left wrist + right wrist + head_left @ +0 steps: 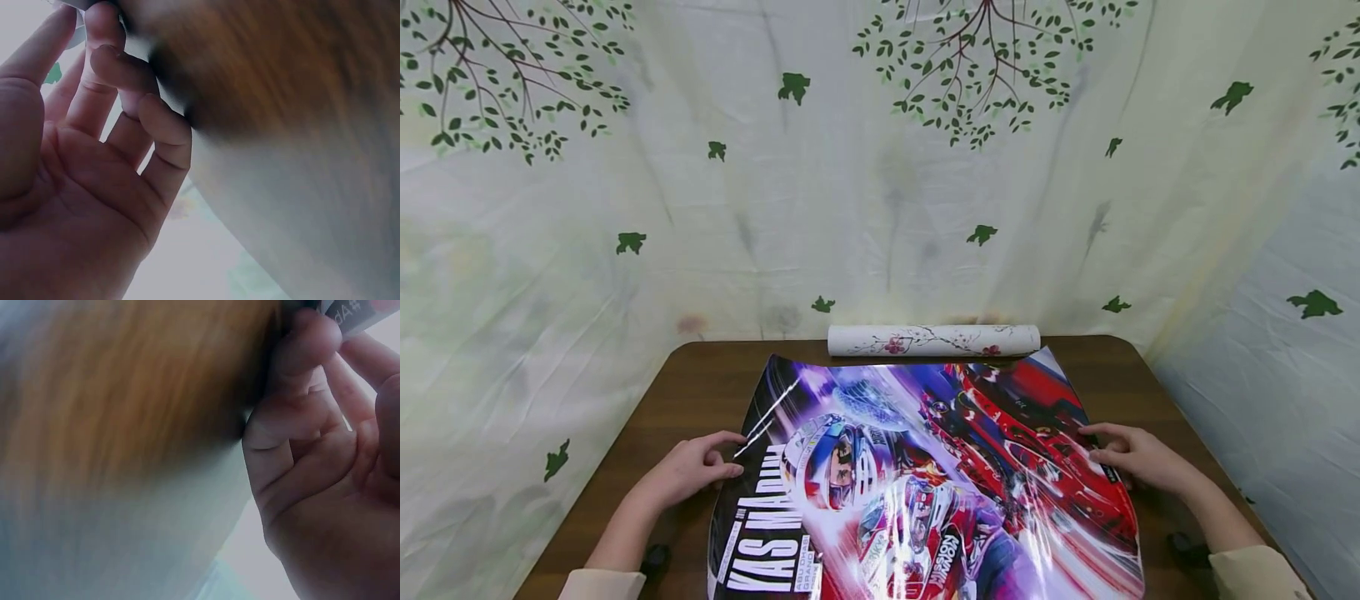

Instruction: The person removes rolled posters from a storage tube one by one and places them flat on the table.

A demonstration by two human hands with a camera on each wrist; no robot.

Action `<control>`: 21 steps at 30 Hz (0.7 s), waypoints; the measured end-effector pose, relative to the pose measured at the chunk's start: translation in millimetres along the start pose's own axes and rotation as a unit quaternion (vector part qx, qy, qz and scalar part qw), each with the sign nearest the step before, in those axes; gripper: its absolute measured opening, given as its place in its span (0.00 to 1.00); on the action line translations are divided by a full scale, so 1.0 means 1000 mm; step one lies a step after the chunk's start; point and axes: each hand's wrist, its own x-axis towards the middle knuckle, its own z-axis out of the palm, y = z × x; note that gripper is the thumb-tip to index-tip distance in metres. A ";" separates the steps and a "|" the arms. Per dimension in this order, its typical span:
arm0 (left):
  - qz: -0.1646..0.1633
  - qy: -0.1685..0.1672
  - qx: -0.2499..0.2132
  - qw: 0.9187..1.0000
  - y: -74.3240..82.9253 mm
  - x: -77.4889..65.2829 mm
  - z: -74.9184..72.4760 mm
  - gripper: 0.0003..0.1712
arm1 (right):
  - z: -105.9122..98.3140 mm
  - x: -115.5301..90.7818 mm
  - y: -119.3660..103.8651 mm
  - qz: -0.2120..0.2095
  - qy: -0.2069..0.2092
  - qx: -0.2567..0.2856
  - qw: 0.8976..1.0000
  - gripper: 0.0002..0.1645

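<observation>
A large glossy poster (925,467) lies on the wooden table, showing racing drivers, red race cars and white lettering on black. At its left edge, my left hand (688,471) pinches the border between thumb and fingers. My right hand (1142,457) grips the opposite edge, thumb and index finger showing on the printed side. From the left wrist, the other fingers (165,119) of that hand are seen bent against the tabletop. A strip of the poster's printed border shows by the right fingers (312,344) in the right wrist view.
Behind the poster, a white roll (932,341) with a blossom-branch print lies along the far edge of the brown table (700,392). A pale curtain (880,208) with leaf patterns hangs right behind the table and along its sides.
</observation>
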 end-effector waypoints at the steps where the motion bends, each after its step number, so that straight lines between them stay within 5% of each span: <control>1: 0.002 -0.001 0.000 1.000 0.000 0.000 0.000 0.34 | 0.000 0.000 0.000 0.001 0.002 -0.006 1.000 0.36; 6: -0.002 0.001 -0.011 1.000 0.003 -0.003 -0.003 0.31 | 0.001 -0.003 -0.004 0.010 0.014 -0.037 0.999 0.35; 13: 0.054 0.030 -0.010 0.998 0.014 0.001 -0.022 0.24 | -0.006 -0.001 -0.018 0.029 0.047 -0.088 0.995 0.34; 21: 0.112 0.150 0.025 0.982 0.077 0.029 -0.075 0.25 | -0.030 0.024 -0.074 -0.015 0.175 -0.160 0.971 0.28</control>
